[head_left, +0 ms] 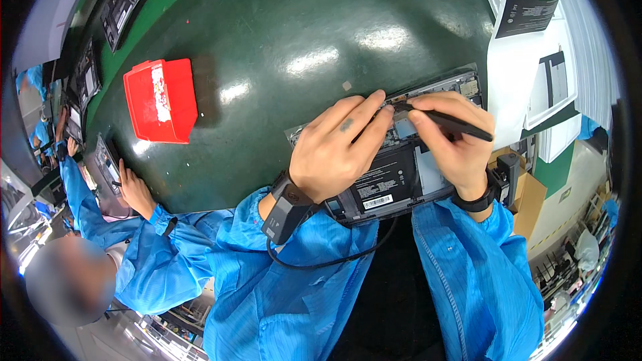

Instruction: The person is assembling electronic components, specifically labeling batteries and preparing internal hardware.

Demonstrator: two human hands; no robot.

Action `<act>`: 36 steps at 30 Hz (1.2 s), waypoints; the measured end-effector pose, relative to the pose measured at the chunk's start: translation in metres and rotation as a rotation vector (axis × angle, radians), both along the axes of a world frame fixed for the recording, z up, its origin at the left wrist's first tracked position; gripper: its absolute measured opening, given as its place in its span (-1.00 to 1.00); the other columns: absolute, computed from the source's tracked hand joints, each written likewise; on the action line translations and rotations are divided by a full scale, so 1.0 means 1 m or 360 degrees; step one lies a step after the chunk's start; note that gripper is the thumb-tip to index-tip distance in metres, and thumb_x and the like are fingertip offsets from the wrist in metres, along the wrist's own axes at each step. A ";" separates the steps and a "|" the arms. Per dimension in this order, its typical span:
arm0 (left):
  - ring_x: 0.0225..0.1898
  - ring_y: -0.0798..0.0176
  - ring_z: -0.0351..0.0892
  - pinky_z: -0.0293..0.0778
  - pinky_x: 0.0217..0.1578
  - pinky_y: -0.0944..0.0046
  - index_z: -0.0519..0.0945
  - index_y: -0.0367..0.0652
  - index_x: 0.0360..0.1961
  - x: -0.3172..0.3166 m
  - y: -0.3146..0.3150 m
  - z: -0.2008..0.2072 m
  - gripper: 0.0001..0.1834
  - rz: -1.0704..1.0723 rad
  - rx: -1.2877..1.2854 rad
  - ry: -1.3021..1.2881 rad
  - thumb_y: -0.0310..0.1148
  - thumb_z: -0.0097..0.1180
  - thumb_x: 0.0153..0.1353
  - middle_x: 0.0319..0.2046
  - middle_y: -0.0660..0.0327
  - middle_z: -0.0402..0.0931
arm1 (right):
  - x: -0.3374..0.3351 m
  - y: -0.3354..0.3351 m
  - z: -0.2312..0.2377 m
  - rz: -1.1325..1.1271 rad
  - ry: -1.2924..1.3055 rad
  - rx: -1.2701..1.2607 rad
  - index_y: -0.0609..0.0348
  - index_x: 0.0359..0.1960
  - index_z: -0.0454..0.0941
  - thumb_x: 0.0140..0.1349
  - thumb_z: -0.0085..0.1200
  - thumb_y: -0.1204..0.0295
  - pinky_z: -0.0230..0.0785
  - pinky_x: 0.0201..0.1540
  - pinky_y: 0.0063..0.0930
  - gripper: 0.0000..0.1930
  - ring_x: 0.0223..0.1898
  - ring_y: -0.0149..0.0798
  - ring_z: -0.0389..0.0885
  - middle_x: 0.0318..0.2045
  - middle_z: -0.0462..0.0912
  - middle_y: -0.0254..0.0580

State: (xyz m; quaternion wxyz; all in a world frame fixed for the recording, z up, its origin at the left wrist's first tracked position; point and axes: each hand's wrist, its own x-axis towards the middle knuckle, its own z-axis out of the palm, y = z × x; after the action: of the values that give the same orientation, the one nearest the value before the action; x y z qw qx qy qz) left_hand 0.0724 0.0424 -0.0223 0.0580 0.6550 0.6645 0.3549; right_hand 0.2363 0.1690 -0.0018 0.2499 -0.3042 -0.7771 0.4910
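Observation:
An opened laptop base (438, 186) lies tilted at the table's near edge, its inside facing up. A black battery with a white-printed label (382, 180) fills part of its near side. My right hand (458, 144) grips a slim black pen-shaped tool (461, 125), its tip over the board area near the laptop's far side. Whether it is tweezers or a pry stick I cannot tell. My left hand (341, 147) rests over the laptop's left part, fingers stretched toward the tool's tip. Both hands hide much of the board.
A red plastic bin (160, 100) stands on the dark green table (281, 20). White sheets and a black printed panel (531, 0) are at the right, above a cardboard box (531, 200). A co-worker's hand (136, 190) works at another laptop (107, 164) on the left.

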 end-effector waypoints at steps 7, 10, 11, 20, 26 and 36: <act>-0.16 0.03 0.71 0.68 -0.18 0.18 0.72 -0.29 -0.17 0.000 0.006 0.003 -0.67 -0.0005 -0.0032 -0.0052 -0.57 0.43 -0.04 -0.06 0.03 0.69 | 0.000 0.003 -0.002 -0.0185 0.0007 -0.0166 0.34 -0.23 0.71 0.21 0.32 0.62 0.28 -0.51 -0.74 -0.89 -0.54 -0.64 0.50 -0.35 0.71 -0.26; -0.11 -0.01 0.70 0.67 -0.12 0.15 0.72 -0.29 -0.15 -0.006 0.009 0.010 -0.65 0.0013 -0.0009 -0.0090 -0.55 0.44 -0.04 -0.05 0.01 0.68 | -0.001 0.008 -0.002 -0.0192 0.0005 -0.0136 0.33 -0.24 0.71 0.19 0.33 0.63 0.30 -0.51 -0.72 -0.88 -0.54 -0.61 0.51 -0.36 0.71 -0.25; -0.09 -0.03 0.70 0.67 -0.08 0.13 0.72 -0.29 -0.14 -0.012 0.007 0.014 -0.64 0.0036 0.0010 -0.0112 -0.53 0.46 -0.04 -0.03 0.00 0.68 | 0.000 0.011 0.002 -0.0145 -0.0024 -0.0112 0.33 -0.24 0.71 0.17 0.34 0.63 0.32 -0.50 -0.71 -0.87 -0.52 -0.59 0.53 -0.36 0.71 -0.23; 0.32 -0.38 0.41 0.35 0.31 -0.08 0.77 -0.30 -0.21 -0.020 -0.111 0.003 -0.70 0.0602 -0.0444 -0.0135 -0.41 0.27 0.00 0.29 -0.24 0.43 | 0.050 0.032 -0.007 -0.0191 0.0289 -0.0255 0.33 -0.25 0.68 0.08 0.31 0.68 0.34 0.31 0.02 -0.82 -0.15 -0.11 0.71 -0.27 0.76 0.01; 0.44 0.03 0.27 0.12 0.42 0.15 0.12 -0.47 0.50 0.014 -0.100 -0.005 -0.07 0.0407 -0.0291 -0.1943 -0.47 0.31 0.15 0.42 -0.17 0.26 | 0.051 0.041 -0.012 -0.0390 0.0490 -0.0491 0.36 -0.09 0.63 0.20 0.24 0.69 0.41 0.20 -0.29 -0.77 -0.04 -0.22 0.66 -0.12 0.70 -0.04; 0.27 0.12 0.48 0.41 0.27 0.12 0.22 -0.26 0.45 -0.062 0.024 -0.003 -0.42 0.0344 0.0459 -0.2796 -0.39 -0.05 0.45 0.28 0.06 0.43 | 0.079 0.123 0.011 -0.1020 0.0251 0.0643 0.34 0.16 0.55 0.46 -0.03 0.58 0.14 0.45 -0.18 -0.70 0.38 -0.03 0.40 0.34 0.45 0.12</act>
State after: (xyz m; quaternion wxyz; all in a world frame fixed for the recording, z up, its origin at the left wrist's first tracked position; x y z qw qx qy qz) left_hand 0.0100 0.0664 -0.0251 0.4291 0.0820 0.3877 0.8117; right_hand 0.3156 0.2921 0.0092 0.5044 -0.4377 -0.7022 0.2468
